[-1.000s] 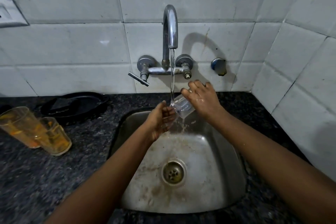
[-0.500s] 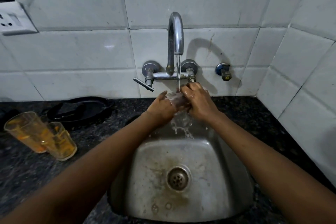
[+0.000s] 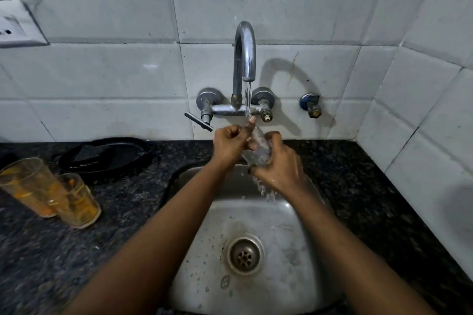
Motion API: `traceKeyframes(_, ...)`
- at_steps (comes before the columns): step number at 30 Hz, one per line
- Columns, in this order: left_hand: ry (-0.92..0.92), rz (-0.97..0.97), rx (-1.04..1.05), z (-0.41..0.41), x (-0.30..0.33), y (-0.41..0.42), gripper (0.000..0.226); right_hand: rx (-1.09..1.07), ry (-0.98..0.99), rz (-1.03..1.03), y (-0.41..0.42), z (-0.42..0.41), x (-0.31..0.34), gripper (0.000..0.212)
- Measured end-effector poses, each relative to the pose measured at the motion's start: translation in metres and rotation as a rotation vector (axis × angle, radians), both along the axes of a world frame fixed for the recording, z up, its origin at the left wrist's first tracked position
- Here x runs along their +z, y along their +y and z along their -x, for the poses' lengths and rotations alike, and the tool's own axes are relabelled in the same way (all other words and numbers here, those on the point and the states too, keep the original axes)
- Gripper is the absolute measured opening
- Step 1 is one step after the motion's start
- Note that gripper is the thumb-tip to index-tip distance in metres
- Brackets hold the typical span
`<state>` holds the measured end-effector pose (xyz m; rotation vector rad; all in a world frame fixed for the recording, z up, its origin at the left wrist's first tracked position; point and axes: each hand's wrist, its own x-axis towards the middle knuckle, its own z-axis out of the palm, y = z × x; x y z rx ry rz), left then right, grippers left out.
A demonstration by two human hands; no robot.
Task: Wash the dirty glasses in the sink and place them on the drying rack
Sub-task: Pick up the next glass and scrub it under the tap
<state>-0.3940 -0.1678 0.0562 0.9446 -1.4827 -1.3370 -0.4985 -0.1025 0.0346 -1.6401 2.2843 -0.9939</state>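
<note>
A clear glass [image 3: 259, 149] is held tilted under the running tap [image 3: 245, 56], above the back of the steel sink [image 3: 302, 250]. My right hand [image 3: 279, 165] grips it from below and the right, fingers wrapped round its body. My left hand [image 3: 231, 144] is curled at the glass's mouth with a finger inside or along the rim. Water spills off the glass into the sink. Two dirty glasses with orange residue, one tall [image 3: 24, 184] and one short [image 3: 78, 201], stand on the dark counter at the left.
A black dish [image 3: 110, 153] lies on the granite counter [image 3: 358, 179] left of the sink. The tap's lever handle [image 3: 198, 121] sticks out just left of my hands. A wall socket [image 3: 15, 25] sits at upper left. White tiled walls close the back and right. No drying rack is in view.
The glass has turned from tipped sideways under the stream to more upright. My left hand came up from below onto its rim, and my right hand shifted lower round it.
</note>
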Motion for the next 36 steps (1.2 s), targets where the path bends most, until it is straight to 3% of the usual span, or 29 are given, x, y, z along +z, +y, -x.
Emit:
traceKeyframes(4,-0.185,0.064,0.292,0.020,0.008,-0.001,0.053,0.013,0.124,-0.011,0.006,-0.026,-0.007,0.098)
traceKeyframes(6,-0.204,0.055,0.304,0.020,0.011,-0.002,0.054,0.080,0.126,-0.035,0.008,-0.022,-0.007,0.106)
traceKeyframes(7,-0.176,0.034,0.267,0.018,0.012,-0.002,0.051,0.157,0.017,-0.017,0.009,-0.016,-0.005,0.108)
traceKeyframes(11,0.092,-0.169,0.102,0.006,0.003,-0.004,0.044,0.489,-0.880,0.009,0.015,0.002,-0.001,0.098)
traceKeyframes(13,0.223,-0.270,0.046,0.003,-0.001,-0.005,0.041,0.521,-1.107,-0.040,0.016,-0.001,-0.003,0.097)
traceKeyframes(15,0.289,-0.338,0.036,0.002,-0.003,-0.004,0.041,0.510,-1.167,-0.087,0.018,-0.003,-0.001,0.097)
traceKeyframes(17,0.263,-0.322,0.066,0.003,-0.004,-0.004,0.035,0.442,-1.044,-0.125,0.018,-0.004,0.004,0.094)
traceKeyframes(19,0.058,-0.194,0.125,0.009,0.000,-0.002,0.032,0.322,-0.593,-0.147,0.018,-0.012,0.009,0.094)
traceKeyframes(21,-0.194,-0.025,0.197,0.016,0.001,-0.002,0.038,0.198,-0.099,-0.160,0.015,-0.018,0.006,0.108)
traceKeyframes(22,-0.251,0.022,0.218,0.018,0.001,-0.002,0.039,0.186,-0.048,-0.134,0.015,-0.020,0.004,0.112)
traceKeyframes(24,-0.218,0.010,0.205,0.015,0.003,-0.004,0.035,0.284,-0.335,-0.124,0.015,-0.016,0.005,0.107)
traceKeyframes(27,0.121,-0.205,0.051,0.004,0.007,-0.004,0.028,0.420,-1.142,-0.161,0.023,-0.005,0.009,0.085)
traceKeyframes(29,0.212,-0.234,0.016,0.002,0.009,-0.004,0.025,0.403,-1.351,-0.144,0.026,-0.008,0.011,0.071)
traceKeyframes(31,0.100,-0.152,0.037,0.006,0.009,-0.006,0.029,0.298,-1.193,-0.129,0.025,-0.018,0.013,0.063)
traceKeyframes(32,-0.017,-0.096,0.055,0.010,0.010,-0.006,0.031,0.219,-0.964,-0.133,0.022,-0.023,0.013,0.064)
traceKeyframes(34,-0.242,0.008,0.127,0.017,0.013,-0.002,0.031,0.055,-0.244,-0.136,0.016,-0.027,0.010,0.079)
traceKeyframes(35,-0.267,0.033,0.165,0.019,0.015,0.000,0.031,0.023,-0.044,-0.110,0.014,-0.027,0.004,0.091)
traceKeyframes(36,-0.251,0.041,0.191,0.019,0.016,0.000,0.032,0.051,-0.047,-0.106,0.013,-0.026,0.001,0.099)
